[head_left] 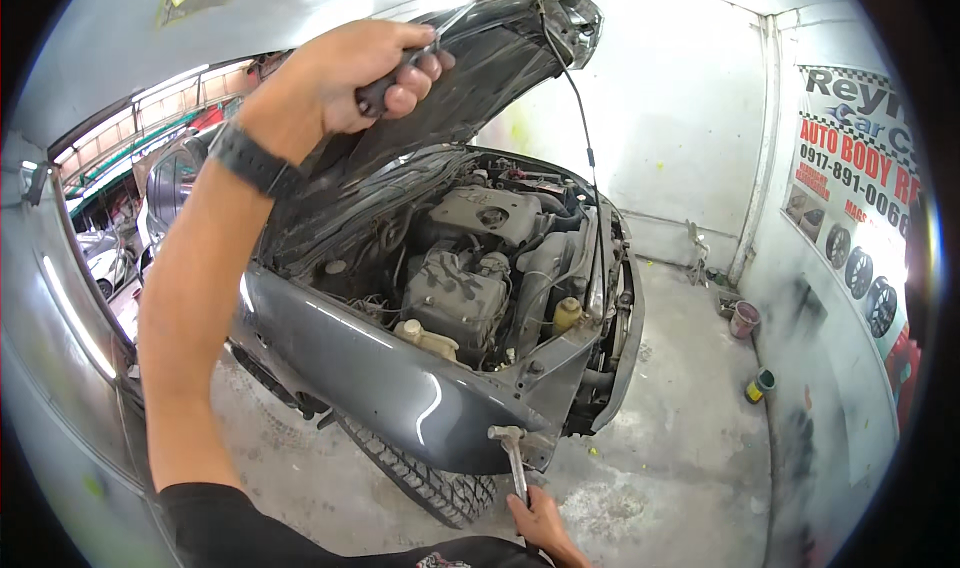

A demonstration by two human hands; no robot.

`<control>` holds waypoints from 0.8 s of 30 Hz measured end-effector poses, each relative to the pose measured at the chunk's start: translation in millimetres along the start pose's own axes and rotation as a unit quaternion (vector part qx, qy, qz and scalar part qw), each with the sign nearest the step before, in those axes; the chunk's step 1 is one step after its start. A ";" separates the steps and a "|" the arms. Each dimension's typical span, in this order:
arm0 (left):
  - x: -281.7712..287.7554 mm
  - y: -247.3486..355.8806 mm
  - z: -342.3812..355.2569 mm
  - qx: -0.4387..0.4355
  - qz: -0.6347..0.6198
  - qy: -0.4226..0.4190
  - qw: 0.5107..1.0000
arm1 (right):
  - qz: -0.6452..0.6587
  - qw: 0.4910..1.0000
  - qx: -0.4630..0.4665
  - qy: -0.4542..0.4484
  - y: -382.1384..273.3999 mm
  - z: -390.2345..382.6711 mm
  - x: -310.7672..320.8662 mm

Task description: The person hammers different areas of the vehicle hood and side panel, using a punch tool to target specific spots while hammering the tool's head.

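Left hand (345,78): closed around a dark-handled tool (385,86), raised beside the open grey car bonnet (480,58). Right hand (540,523): closed on a metal hammer (510,453), its head set against the dented grey front wing (400,388), evidently for panel work.

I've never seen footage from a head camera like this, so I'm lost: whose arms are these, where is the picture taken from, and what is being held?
The picture comes from a wide fisheye camera worn on a person's head, so straight edges bend. Both arms are that person's own. The left hand is raised and grips a dark-handled tool against the open hood of a grey car. The right hand, low down, holds a hammer whose head is at the front corner of the fender. The engine is exposed, and a thin prop rod reaches up to the hood. Two small cans stand on the concrete floor by the wall.
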State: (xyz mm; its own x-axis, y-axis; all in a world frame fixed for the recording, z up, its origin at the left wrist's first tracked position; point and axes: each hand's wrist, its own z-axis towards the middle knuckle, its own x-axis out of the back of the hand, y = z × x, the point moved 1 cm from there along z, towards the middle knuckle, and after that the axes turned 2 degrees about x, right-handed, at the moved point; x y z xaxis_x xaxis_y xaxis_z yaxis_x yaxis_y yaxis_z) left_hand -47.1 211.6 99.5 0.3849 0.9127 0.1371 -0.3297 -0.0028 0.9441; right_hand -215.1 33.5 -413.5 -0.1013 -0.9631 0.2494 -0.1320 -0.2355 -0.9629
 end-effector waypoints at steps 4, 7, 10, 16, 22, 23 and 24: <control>-4.7 21.4 5.1 0.014 0.082 0.014 0.996 | -0.004 1.000 -0.014 -0.026 -3.0 -0.7 -8.8; 1.4 31.2 11.4 0.040 0.064 -0.006 0.997 | -0.027 0.996 0.084 -0.030 14.9 10.6 -15.3; 15.2 44.2 10.0 0.080 0.023 -0.051 0.995 | -0.030 0.997 0.036 -0.063 -8.8 -0.1 -13.0; 20.7 63.9 8.0 0.046 -0.096 -0.074 0.992 | -0.030 0.998 0.040 -0.035 6.0 -4.8 4.8; -53.3 -6.3 6.7 -0.069 -0.106 0.035 0.991 | 0.048 0.999 0.003 0.005 13.2 5.3 20.5; -53.6 -13.0 10.3 -0.084 -0.142 0.040 0.986 | 0.060 0.998 -0.006 0.015 10.2 5.8 22.0; -55.5 -18.9 12.5 -0.099 -0.177 0.045 0.978 | 0.060 0.998 -0.005 0.013 12.0 6.7 21.7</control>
State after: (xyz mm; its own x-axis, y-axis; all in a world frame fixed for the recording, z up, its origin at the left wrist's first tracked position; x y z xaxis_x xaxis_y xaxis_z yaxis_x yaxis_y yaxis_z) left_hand -51.4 155.9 77.8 0.4309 0.8744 -0.2231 -0.3535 0.3910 0.8498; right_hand -212.3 8.8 -420.3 -0.1419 -0.9806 0.1353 -0.1277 -0.1174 -0.9848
